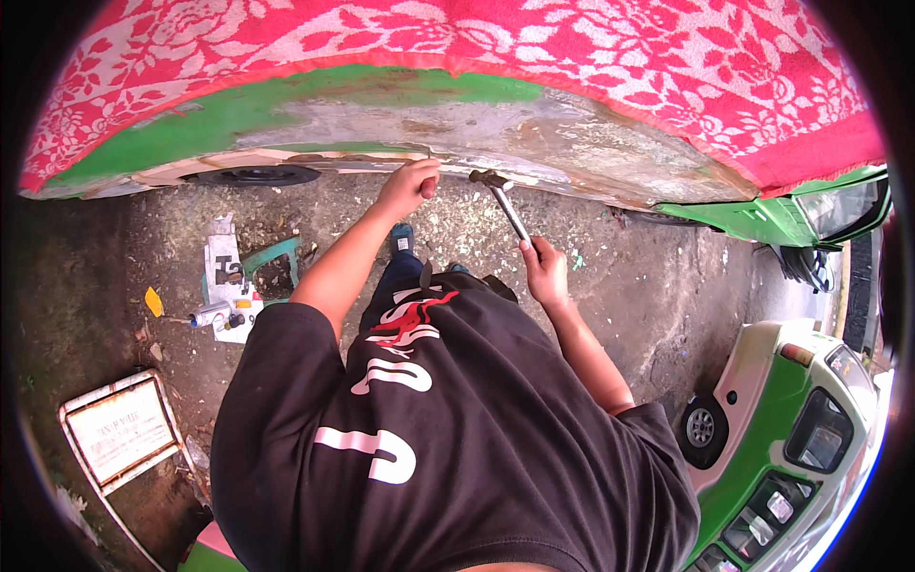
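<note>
Black printed T-shirt [448,429] closest to the lens, both forearms reaching up toward a green vehicle's sanded body panel [496,124].

Left hand [408,186] clenched against the lower edge of the panel, seemingly around a small tool, too hidden to identify. Right hand [545,270] wrapped tight around the handle of a hammer [503,200], head just beside the panel's rusty lower edge, near the left hand. Red floral cloth [534,48] draped over the vehicle above the bare patch. On the dirt ground to the left, a spray can [210,315] on scraps of paper, a framed white sign [122,431] lower down. A second green-and-white vehicle [791,429] at lower right.
</note>
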A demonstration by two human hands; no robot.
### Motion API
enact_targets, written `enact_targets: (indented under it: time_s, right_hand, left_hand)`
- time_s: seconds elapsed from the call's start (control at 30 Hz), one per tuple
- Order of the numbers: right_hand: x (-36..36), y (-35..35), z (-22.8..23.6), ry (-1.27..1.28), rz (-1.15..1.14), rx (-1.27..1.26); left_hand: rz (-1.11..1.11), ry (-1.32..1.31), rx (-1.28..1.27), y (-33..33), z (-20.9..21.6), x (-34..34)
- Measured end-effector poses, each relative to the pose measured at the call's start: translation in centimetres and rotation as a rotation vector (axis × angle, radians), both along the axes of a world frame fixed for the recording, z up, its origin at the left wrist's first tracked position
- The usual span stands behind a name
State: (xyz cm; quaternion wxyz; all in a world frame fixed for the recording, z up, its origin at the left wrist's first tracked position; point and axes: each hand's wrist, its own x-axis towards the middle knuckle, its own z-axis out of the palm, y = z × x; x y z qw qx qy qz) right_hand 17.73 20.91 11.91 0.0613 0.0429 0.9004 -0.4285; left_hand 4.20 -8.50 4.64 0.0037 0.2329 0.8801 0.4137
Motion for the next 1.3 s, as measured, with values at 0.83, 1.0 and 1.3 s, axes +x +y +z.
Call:
enact_targets:
  time_s: [0.83,1.0,1.3]
  right_hand:
    - [2.0,-2.0,-1.1,-0.054,-0.007,0.02]
    - [2.5,-0.6,-1.0,-0.067,-0.103,0.021]
    - [2.6,-0.3,-1.6,-0.092,-0.155,-0.011]
  left_hand:
    - [-0.031,0.016,0.047,0.3,-1.5,-0.2]
    - [-0.084,0.013,-0.026,0.7,-1.6,-0.8]
    - [-0.127,-0.016,-0.151,1.8,-1.0,-1.4]
